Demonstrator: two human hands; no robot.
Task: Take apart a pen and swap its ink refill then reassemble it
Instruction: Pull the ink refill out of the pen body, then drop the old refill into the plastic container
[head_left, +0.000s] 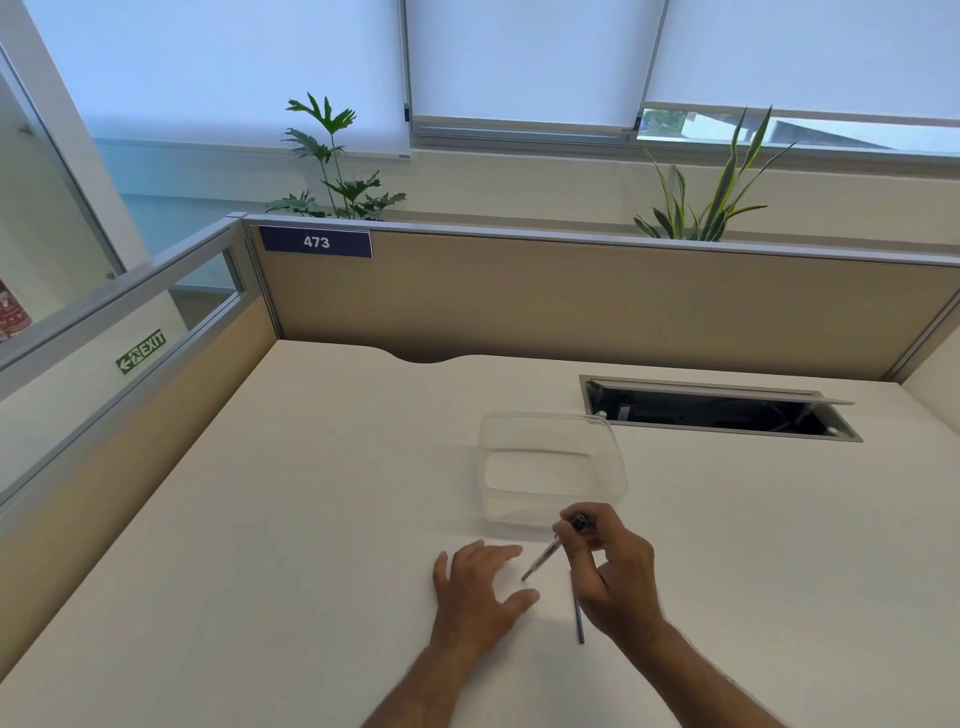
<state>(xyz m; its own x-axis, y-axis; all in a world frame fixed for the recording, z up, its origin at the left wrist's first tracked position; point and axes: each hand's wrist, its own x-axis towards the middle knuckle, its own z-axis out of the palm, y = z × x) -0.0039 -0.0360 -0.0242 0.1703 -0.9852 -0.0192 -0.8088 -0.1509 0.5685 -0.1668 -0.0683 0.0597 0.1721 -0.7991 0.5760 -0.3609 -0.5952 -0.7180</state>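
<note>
My right hand (615, 571) grips a slim pen (545, 557) with a clear barrel and a dark top end, tilted with its tip pointing down-left toward the desk. My left hand (480, 587) lies flat on the white desk (311, 519) just left of the pen tip, fingers spread, holding nothing. A thin dark ink refill (578, 621) lies on the desk below my right hand, partly hidden by it.
A clear plastic container (550, 467) stands just beyond the hands. A cable hatch with a raised lid (717, 410) opens in the desk at the back right. Beige partition walls (571, 301) close the desk at the back and left.
</note>
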